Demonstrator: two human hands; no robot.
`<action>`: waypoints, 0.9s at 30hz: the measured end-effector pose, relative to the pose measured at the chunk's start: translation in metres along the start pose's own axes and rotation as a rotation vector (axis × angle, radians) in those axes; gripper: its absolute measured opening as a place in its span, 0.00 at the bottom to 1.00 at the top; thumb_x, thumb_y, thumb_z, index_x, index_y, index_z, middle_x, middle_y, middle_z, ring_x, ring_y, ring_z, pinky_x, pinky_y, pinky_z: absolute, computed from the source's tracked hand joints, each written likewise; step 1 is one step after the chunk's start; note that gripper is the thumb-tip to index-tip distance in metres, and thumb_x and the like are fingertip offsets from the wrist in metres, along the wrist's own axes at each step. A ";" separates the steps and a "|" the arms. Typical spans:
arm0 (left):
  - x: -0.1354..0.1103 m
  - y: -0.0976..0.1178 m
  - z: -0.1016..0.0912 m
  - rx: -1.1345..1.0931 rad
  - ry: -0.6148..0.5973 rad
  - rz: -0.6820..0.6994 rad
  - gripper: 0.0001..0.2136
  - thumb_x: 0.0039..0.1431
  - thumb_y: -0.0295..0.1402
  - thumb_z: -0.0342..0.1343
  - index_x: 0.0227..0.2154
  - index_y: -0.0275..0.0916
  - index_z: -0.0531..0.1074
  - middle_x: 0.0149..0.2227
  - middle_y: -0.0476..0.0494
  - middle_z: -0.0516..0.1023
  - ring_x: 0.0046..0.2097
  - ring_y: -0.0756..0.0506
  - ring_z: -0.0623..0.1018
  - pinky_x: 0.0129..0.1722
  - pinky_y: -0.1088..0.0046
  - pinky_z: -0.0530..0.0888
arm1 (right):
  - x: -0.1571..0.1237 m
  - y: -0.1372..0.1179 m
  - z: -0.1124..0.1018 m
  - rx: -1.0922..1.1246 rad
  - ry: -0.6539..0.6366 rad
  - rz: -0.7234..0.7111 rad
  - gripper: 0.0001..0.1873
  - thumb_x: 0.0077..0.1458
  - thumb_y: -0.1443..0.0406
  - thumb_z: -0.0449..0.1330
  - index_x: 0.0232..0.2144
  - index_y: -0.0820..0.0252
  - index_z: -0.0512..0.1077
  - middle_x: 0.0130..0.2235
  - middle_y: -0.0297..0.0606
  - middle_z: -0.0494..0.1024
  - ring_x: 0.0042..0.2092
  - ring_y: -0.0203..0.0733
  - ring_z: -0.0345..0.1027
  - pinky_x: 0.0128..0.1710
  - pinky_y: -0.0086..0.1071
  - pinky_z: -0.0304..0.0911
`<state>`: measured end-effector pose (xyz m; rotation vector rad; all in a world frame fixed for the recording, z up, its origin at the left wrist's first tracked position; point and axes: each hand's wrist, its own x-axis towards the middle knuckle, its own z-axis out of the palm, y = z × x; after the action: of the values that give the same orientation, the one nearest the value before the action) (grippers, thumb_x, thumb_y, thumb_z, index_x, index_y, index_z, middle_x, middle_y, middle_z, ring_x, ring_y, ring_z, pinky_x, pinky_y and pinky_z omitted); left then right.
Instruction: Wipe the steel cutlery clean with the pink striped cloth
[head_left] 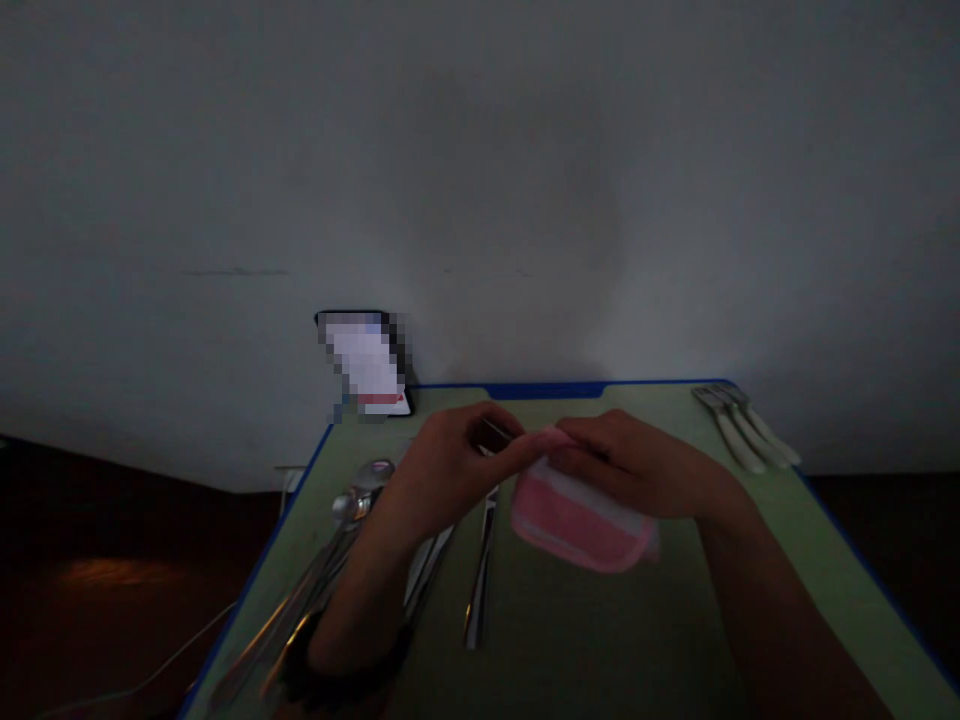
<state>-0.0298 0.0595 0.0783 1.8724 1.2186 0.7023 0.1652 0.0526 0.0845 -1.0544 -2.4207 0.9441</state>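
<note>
Both hands meet above the middle of the table around a small pink and white cloth (581, 525). My right hand (626, 460) is closed on the cloth's upper part, and the rest hangs below its fingers. From the other side, my left hand (469, 465) has its thumb and fingertips at the cloth's top edge, closed in a pinch. Whether a piece of cutlery is inside the cloth is hidden. Just below my left hand is a slim metal utensil handle (480, 585); its upper end is hidden behind the fingers. A dark band circles my left wrist.
Several metal spoons (358, 490) lie at the left, partly behind my left forearm, beside other long metal cutlery (431, 560). Several forks with pale handles (746, 425) lie at the far right corner. A phone (367, 360) leans against the wall behind the blue-edged green table (600, 640).
</note>
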 end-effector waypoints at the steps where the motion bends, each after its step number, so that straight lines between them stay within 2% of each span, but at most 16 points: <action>1: 0.000 0.000 0.000 -0.012 -0.010 -0.001 0.09 0.53 0.38 0.56 0.30 0.38 0.73 0.27 0.48 0.77 0.28 0.51 0.75 0.25 0.79 0.69 | 0.000 0.000 0.001 0.003 0.005 -0.004 0.12 0.60 0.60 0.47 0.31 0.61 0.64 0.26 0.30 0.67 0.26 0.30 0.57 0.27 0.27 0.51; 4: 0.000 0.001 -0.001 -0.071 0.017 0.004 0.10 0.51 0.39 0.58 0.31 0.37 0.72 0.27 0.49 0.77 0.28 0.51 0.75 0.26 0.79 0.70 | 0.001 0.000 0.001 0.029 0.019 -0.006 0.12 0.60 0.59 0.47 0.30 0.61 0.64 0.25 0.29 0.66 0.26 0.29 0.56 0.27 0.26 0.51; 8: -0.001 0.004 -0.009 -0.134 0.158 -0.066 0.11 0.48 0.40 0.60 0.27 0.37 0.69 0.22 0.50 0.75 0.22 0.52 0.74 0.20 0.80 0.69 | -0.004 0.004 -0.006 0.045 -0.003 0.014 0.15 0.61 0.58 0.45 0.29 0.61 0.63 0.26 0.30 0.66 0.26 0.30 0.57 0.27 0.27 0.51; 11: -0.001 0.002 -0.014 -0.178 0.252 -0.103 0.12 0.47 0.41 0.60 0.28 0.37 0.68 0.21 0.51 0.74 0.21 0.52 0.74 0.20 0.80 0.69 | -0.009 0.010 -0.014 0.018 -0.043 0.043 0.16 0.61 0.57 0.44 0.30 0.61 0.64 0.28 0.32 0.68 0.28 0.32 0.59 0.28 0.28 0.53; 14: -0.001 -0.002 -0.016 -0.160 0.250 -0.088 0.12 0.48 0.41 0.59 0.29 0.38 0.69 0.21 0.51 0.75 0.22 0.52 0.74 0.20 0.80 0.69 | -0.014 0.014 -0.017 -0.003 -0.063 0.073 0.16 0.60 0.56 0.45 0.31 0.61 0.65 0.28 0.33 0.69 0.29 0.33 0.61 0.29 0.29 0.54; 17: -0.002 -0.008 -0.018 -0.042 0.144 -0.074 0.11 0.49 0.42 0.58 0.26 0.38 0.72 0.22 0.49 0.76 0.23 0.51 0.74 0.21 0.80 0.67 | -0.017 0.016 -0.017 -0.011 -0.116 0.118 0.17 0.60 0.55 0.45 0.29 0.60 0.65 0.26 0.32 0.68 0.27 0.32 0.60 0.27 0.29 0.53; 21: -0.005 -0.015 -0.025 0.094 -0.181 -0.030 0.11 0.51 0.43 0.55 0.28 0.42 0.77 0.27 0.50 0.78 0.28 0.50 0.74 0.25 0.79 0.66 | -0.021 0.018 -0.019 -0.008 -0.216 0.129 0.19 0.59 0.54 0.46 0.27 0.61 0.66 0.24 0.32 0.67 0.25 0.32 0.59 0.25 0.28 0.52; 23: -0.006 -0.015 -0.026 0.124 -0.318 -0.020 0.13 0.52 0.44 0.53 0.28 0.41 0.77 0.25 0.51 0.77 0.27 0.51 0.73 0.24 0.80 0.64 | -0.022 0.019 -0.020 -0.007 -0.250 0.122 0.19 0.59 0.54 0.46 0.26 0.61 0.66 0.23 0.31 0.66 0.25 0.32 0.59 0.24 0.28 0.52; 25: -0.007 -0.013 -0.023 0.151 -0.381 -0.021 0.16 0.54 0.45 0.50 0.24 0.39 0.75 0.21 0.52 0.73 0.23 0.53 0.70 0.21 0.80 0.61 | -0.023 0.018 -0.021 0.000 -0.269 0.121 0.19 0.59 0.54 0.47 0.25 0.61 0.66 0.23 0.32 0.66 0.25 0.32 0.60 0.24 0.27 0.53; 27: -0.007 -0.008 -0.016 0.177 -0.392 0.001 0.19 0.56 0.45 0.47 0.20 0.37 0.71 0.18 0.53 0.67 0.21 0.54 0.65 0.19 0.80 0.57 | -0.021 0.015 -0.019 0.011 -0.273 0.117 0.19 0.59 0.55 0.47 0.26 0.61 0.66 0.23 0.31 0.66 0.25 0.31 0.59 0.24 0.27 0.52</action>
<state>-0.0485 0.0599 0.0800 2.0350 1.0488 0.2140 0.1968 0.0533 0.0868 -1.1382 -2.5882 1.2103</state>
